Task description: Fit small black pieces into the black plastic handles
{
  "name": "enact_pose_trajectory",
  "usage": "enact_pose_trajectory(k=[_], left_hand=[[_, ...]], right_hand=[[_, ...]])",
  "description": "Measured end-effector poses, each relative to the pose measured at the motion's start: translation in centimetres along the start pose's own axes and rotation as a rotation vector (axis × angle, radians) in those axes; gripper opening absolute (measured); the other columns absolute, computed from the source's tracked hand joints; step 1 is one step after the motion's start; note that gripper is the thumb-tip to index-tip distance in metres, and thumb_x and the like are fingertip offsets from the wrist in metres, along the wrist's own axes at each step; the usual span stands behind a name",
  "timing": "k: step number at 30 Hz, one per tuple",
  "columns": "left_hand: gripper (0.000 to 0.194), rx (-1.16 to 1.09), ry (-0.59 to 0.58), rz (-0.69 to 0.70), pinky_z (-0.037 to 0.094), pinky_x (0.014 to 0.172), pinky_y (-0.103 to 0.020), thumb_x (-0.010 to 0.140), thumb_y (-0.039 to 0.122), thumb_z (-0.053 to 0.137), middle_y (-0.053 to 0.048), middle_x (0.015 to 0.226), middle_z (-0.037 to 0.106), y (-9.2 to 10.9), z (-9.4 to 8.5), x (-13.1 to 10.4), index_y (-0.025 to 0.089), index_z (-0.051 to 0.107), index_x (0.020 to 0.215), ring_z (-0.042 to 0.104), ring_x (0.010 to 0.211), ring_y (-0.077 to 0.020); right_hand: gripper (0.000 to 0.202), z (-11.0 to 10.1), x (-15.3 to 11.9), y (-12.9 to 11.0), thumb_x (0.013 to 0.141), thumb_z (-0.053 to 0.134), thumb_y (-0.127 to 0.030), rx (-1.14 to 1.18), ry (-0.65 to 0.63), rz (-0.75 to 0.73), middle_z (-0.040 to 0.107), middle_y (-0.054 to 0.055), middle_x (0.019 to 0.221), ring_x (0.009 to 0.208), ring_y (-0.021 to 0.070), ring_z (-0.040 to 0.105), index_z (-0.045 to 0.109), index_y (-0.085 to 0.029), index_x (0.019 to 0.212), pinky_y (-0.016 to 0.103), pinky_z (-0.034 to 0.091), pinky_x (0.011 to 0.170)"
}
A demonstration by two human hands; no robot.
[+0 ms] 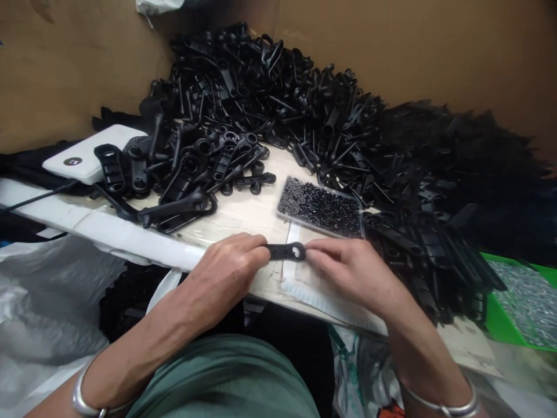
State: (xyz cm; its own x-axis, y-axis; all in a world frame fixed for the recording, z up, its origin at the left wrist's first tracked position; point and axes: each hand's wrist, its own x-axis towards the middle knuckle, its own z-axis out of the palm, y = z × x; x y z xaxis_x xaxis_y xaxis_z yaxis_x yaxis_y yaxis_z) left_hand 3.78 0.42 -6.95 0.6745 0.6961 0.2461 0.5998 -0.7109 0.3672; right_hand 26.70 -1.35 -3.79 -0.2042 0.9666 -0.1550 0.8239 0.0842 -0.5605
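Observation:
A flat black plastic part with a round hole at its right end lies level between my two hands, over the front of the table. My left hand is closed on its left end, which the fingers cover. At the holed end, the thumb and forefinger of my right hand are pressed together against the part's tip; whether they pinch it or something small is hidden. Just behind my hands sits a clear tray of tiny dark pieces.
Black parts are heaped across the back, with a smaller pile at left. A white device lies far left. Long black parts and a green bin of small shiny pieces stand at right. The table's white edge runs along the front.

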Motion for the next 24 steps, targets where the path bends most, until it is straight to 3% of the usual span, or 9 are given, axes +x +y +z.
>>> enact_pose_trajectory(k=[4,8,13,17,24], left_hand=[[0.026,0.020,-0.009,-0.012,0.051,0.083,-0.032,0.082,0.001,0.045,-0.007,0.098,0.064,-0.1,0.2,0.0,0.016,0.064,0.088,0.061,0.093,-0.0189],[0.023,0.026,-0.006,-0.013,0.051,0.083,-0.030,0.084,0.003,0.045,-0.007,0.097,0.064,-0.1,0.4,-0.1,0.016,0.064,0.085,0.061,0.092,-0.0179],[0.020,0.035,0.004,-0.006,0.053,0.081,-0.032,0.084,0.004,0.046,-0.008,0.101,0.064,0.0,0.6,-0.3,0.015,0.062,0.081,0.061,0.094,-0.0197],[0.022,0.031,0.019,-0.004,0.053,0.081,-0.032,0.084,0.002,0.044,-0.009,0.101,0.064,0.0,0.6,-0.3,0.015,0.061,0.079,0.061,0.093,-0.0200],[0.024,0.026,0.060,0.002,0.054,0.077,-0.033,0.082,0.001,0.043,-0.009,0.098,0.065,0.0,0.8,-0.3,0.014,0.063,0.082,0.062,0.090,-0.0210]], right_hand=[[0.030,1.7,-0.4,-0.8,0.091,0.046,-0.029,0.005,0.074,0.003,0.065,0.000,0.066,0.062,0.0147,0.056,0.069,-0.019,0.076,0.025,0.037,0.059],[0.028,2.9,0.0,-0.9,0.090,0.046,-0.028,0.042,0.070,0.016,0.064,0.001,0.067,0.062,0.0147,0.054,0.068,-0.019,0.074,0.024,0.036,0.057],[0.025,3.8,0.4,-0.5,0.085,0.049,-0.027,0.146,0.077,0.076,0.051,-0.002,0.055,0.052,0.0118,0.044,0.066,-0.017,0.070,0.023,0.029,0.047],[0.021,3.3,0.7,-0.7,0.079,0.050,-0.021,0.068,0.063,0.065,0.048,-0.003,0.053,0.052,0.0108,0.042,0.064,-0.016,0.064,0.023,0.027,0.049],[0.023,1.7,1.4,-0.8,0.076,0.047,-0.013,-0.122,-0.053,-0.135,0.040,-0.006,0.051,0.049,0.0079,0.035,0.051,-0.017,0.054,0.025,0.022,0.049]])
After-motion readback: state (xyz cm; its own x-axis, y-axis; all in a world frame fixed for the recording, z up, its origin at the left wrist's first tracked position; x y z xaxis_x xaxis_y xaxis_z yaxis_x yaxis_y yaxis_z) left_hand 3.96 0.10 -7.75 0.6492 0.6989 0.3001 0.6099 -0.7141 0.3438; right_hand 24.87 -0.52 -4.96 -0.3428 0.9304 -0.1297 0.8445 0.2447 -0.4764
